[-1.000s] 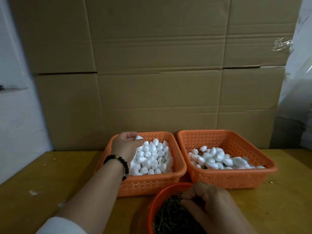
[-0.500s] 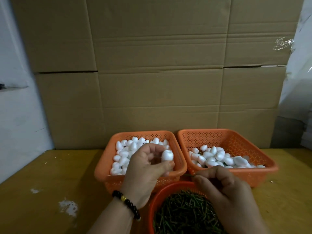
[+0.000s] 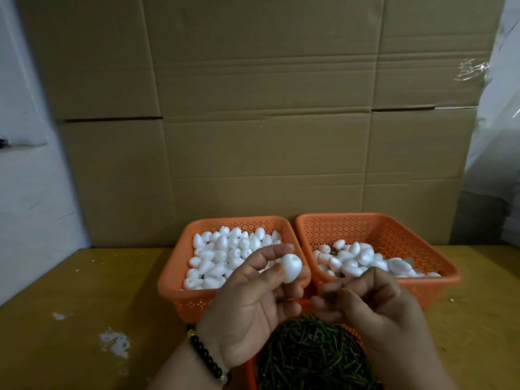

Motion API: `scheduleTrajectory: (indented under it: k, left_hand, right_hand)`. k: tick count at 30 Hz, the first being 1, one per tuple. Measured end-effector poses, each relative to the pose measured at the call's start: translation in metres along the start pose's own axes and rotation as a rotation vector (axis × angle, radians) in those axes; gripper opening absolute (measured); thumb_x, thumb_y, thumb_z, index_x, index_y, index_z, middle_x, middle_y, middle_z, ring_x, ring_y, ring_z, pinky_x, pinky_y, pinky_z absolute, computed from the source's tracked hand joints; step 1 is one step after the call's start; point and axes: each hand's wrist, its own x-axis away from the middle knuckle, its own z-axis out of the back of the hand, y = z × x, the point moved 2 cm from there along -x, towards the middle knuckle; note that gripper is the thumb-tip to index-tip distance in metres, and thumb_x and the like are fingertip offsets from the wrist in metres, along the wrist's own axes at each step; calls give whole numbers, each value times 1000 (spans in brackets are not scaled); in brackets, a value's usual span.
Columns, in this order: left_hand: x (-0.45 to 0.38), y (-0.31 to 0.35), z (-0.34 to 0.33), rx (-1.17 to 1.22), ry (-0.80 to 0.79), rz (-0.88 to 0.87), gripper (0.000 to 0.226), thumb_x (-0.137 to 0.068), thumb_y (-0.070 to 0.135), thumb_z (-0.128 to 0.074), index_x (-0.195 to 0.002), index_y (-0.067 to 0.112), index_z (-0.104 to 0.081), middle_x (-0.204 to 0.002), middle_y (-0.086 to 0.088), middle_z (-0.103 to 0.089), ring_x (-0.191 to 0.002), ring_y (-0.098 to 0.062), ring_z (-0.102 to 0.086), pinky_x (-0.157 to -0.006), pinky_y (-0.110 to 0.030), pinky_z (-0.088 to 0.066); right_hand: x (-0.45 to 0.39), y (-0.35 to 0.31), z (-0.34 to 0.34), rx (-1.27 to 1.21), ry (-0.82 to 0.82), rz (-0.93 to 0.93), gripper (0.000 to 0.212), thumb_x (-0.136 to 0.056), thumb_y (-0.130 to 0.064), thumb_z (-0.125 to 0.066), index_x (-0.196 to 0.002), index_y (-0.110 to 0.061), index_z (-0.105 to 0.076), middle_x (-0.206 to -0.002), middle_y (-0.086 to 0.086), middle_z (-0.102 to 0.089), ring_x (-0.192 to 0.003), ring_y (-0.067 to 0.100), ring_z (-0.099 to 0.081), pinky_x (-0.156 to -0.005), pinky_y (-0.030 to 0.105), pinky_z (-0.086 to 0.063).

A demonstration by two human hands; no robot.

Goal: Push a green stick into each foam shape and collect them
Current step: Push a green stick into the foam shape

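Two orange baskets sit side by side on our yellow counter (image 3: 84, 291), backed by a wall of flattened cardboard (image 3: 267, 122). Starting at the left, white crumbs (image 3: 114, 340) dot the counter. Next comes the left basket (image 3: 174, 282), heaped with plain white foam shapes (image 3: 225, 254) waiting for sticks. In front of it our left hand (image 3: 247, 305), a dark bead bracelet (image 3: 206, 357) at the wrist, is raised with its fingers (image 3: 270, 250) and thumb gripping a single foam egg (image 3: 291, 268). Below, nearest to us, a round orange bowl (image 3: 251, 372) holds a thick pile of green sticks (image 3: 309, 358). Just right of the egg, our right hand (image 3: 374, 311) has its fingers curled and pinched together near a thin dark sliver that is probably one stick, though it is too small and blurred to be sure. Behind it, the right basket (image 3: 439, 266) holds a shallower layer of foam pieces (image 3: 363, 260), apparently the finished ones; their sticks are hard to make out. We judge the work well underway but far from over: this egg has no stick yet, and the left basket remains nearly full.
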Motion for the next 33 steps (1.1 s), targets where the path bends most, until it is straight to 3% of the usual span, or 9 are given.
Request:
scheduleTrajectory:
  k: [6,11,14,20,23,25,26,28,33]
  left_hand:
    - [-1,-4,-1,172,27,65,26,-81,14,-67,-107,8,-64,-92,-18,-68,-67,-18,-62,-54,-27,-51]
    - [-3,-8,0,273,89,112,39,-75,16,-64,-108,-4,-61,-94,-18,-69,-67,-17,-63,-52,-23,-51]
    - [-3,-7,-1,314,79,152,30,-73,12,-67,-98,-4,-71,-96,-19,-69,-67,-18,-64,-51,-24,-53]
    - [-3,-5,-3,365,52,127,27,-65,-6,-68,-92,1,-66,-87,-22,-65,-74,-26,-69,-58,-34,-59]
    - [-3,-7,-4,350,51,128,25,-57,-12,-67,-79,-2,-72,-90,-24,-67,-80,-30,-71,-61,-34,-60]
    - [-2,-9,-5,328,43,129,26,-55,-16,-64,-75,-2,-73,-90,-25,-68,-82,-31,-72,-62,-34,-60]
    - [-2,-9,-5,322,32,130,28,-56,-17,-61,-76,-2,-74,-90,-25,-69,-83,-32,-72,-63,-35,-60]
    - [-3,-11,-5,322,20,133,32,-59,-17,-58,-83,-4,-74,-91,-24,-68,-85,-32,-71,-65,-36,-60]
    - [-4,-15,0,291,-2,151,45,-63,-4,-65,-107,1,-71,-93,-17,-67,-84,-26,-68,-74,-39,-57]
  right_hand:
    - [2,-3,-3,27,-28,51,29,-80,19,-54,-63,-4,-62,-79,25,-68,-66,39,-69,-56,34,-58]
    - [4,-7,-7,1,-22,94,1,-65,-8,-65,-66,-8,-65,-80,23,-68,-75,38,-71,-60,36,-59]
    - [4,-8,-6,12,-18,92,20,-58,-16,-81,-64,-8,-64,-79,21,-68,-75,37,-71,-63,40,-60]
    - [4,-10,-6,95,-29,110,3,-66,-7,-68,-68,-9,-66,-81,19,-69,-70,32,-71,-58,34,-59]
    - [3,-10,-4,154,-32,121,18,-77,9,-64,-70,-7,-65,-77,20,-70,-55,26,-66,-53,29,-56]
    - [3,-11,-3,169,-31,132,11,-77,2,-66,-70,-7,-65,-73,19,-70,-49,23,-60,-50,27,-54]
    - [3,-13,-4,165,-44,126,3,-75,-6,-67,-72,-6,-65,-71,19,-69,-48,22,-58,-49,27,-52]
    - [3,-14,-4,158,-46,109,12,-70,-17,-67,-76,-6,-68,-66,19,-67,-48,18,-57,-46,25,-48]
    - [4,-16,-7,127,-67,119,10,-71,-14,-65,-75,-7,-71,-60,10,-66,-50,5,-57,-47,13,-44]
